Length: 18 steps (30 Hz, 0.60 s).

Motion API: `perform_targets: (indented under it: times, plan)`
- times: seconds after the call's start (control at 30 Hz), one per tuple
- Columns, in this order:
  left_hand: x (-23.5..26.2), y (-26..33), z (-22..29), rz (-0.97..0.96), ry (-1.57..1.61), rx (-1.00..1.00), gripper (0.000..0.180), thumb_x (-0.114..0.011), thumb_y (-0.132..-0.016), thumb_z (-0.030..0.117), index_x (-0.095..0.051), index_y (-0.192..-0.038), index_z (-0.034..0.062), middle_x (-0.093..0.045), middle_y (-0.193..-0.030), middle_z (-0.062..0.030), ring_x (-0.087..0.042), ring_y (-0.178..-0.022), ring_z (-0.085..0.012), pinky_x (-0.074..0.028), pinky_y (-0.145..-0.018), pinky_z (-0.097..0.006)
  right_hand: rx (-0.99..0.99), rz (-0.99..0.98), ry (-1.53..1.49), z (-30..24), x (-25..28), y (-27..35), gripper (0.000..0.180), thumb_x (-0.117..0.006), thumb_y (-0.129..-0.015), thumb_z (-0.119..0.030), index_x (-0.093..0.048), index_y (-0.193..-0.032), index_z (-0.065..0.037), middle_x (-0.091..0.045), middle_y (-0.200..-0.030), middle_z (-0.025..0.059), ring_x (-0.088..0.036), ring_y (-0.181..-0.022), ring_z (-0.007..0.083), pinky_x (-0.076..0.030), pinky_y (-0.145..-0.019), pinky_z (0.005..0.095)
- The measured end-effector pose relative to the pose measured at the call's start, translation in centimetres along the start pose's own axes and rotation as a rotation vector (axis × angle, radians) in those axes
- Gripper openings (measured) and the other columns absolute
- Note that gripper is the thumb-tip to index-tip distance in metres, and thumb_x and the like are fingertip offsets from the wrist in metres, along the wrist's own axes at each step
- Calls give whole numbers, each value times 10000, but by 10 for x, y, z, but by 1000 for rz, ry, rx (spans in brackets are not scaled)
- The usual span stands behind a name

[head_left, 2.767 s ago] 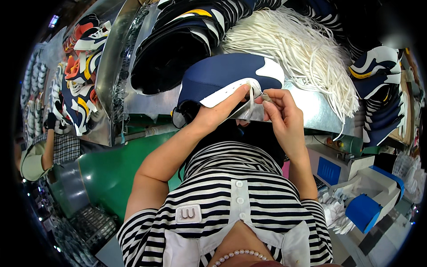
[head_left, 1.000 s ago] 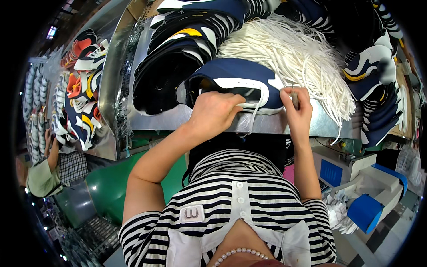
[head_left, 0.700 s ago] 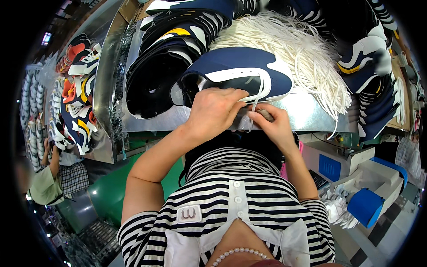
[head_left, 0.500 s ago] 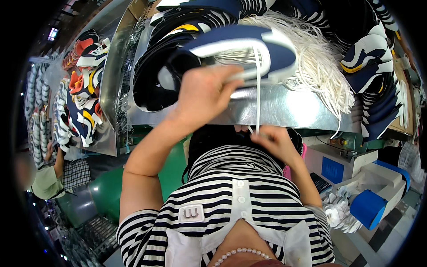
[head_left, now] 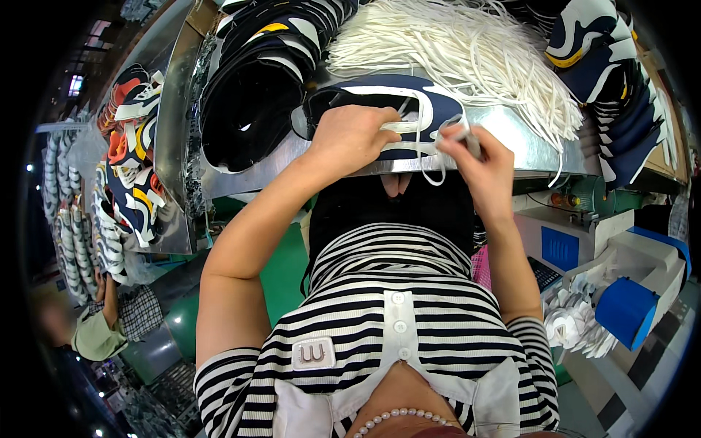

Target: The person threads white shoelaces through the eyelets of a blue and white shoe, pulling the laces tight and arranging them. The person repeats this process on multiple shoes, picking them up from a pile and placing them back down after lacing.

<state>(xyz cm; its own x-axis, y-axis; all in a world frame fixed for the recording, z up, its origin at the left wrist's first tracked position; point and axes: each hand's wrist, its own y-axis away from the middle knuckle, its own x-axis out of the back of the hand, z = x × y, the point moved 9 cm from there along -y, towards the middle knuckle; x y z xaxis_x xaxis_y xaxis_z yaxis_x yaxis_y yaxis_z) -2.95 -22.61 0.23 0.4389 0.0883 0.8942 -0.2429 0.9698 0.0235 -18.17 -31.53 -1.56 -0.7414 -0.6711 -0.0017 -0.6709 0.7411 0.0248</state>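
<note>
A navy and white shoe upper [head_left: 444, 108] lies on its side at the front edge of the metal table. My left hand [head_left: 353, 137] is closed on it at the opening, thumb and fingers pinching the white eyelet edge. A white shoelace [head_left: 419, 135] runs down across the upper and bends into a small loop below it. At the toe end, my right hand [head_left: 482, 160] is closed, its fingertips pinching the lace beside the upper. Slight blur covers those fingertips, and a greyish shape there is unclear.
A big heap of white laces [head_left: 467, 55] spreads behind the upper. Stacked dark uppers [head_left: 252, 95] stand left, more navy uppers [head_left: 621, 109] right. A metal-walled ledge [head_left: 175, 109] borders the left side. A machine with a blue cover [head_left: 626, 312] stands lower right. Another person [head_left: 98, 332] is far left.
The upper has come down from above the table to its front edge with my left hand. My right hand has risen from below the edge to the toe end, and the taut lace now loops slack.
</note>
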Motion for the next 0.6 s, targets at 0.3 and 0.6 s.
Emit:
perform_targets:
  times: [0.3,0.6]
  plan:
    - [13,-13,20,-51,-58,-10,240,-585,-950,250,-689,-1045,57,-696,-944,-130,-659,-854,-335,-516,-733,-413,144,-46,70,18,-27,-54,80,-748,-819,-40,-715,-890,-25,-690,-757,6,-569,-665,41,-459,-614,221]
    - [2,-24,8,-76,-9,46,232,-562,-960,240,-692,-1029,60,-693,-896,-151,-655,-838,-348,-508,-727,-423,89,-59,-13,-5,4,-63,110,-745,-827,-13,-744,-936,-22,-720,-881,24,-612,-771,56,-477,-705,195]
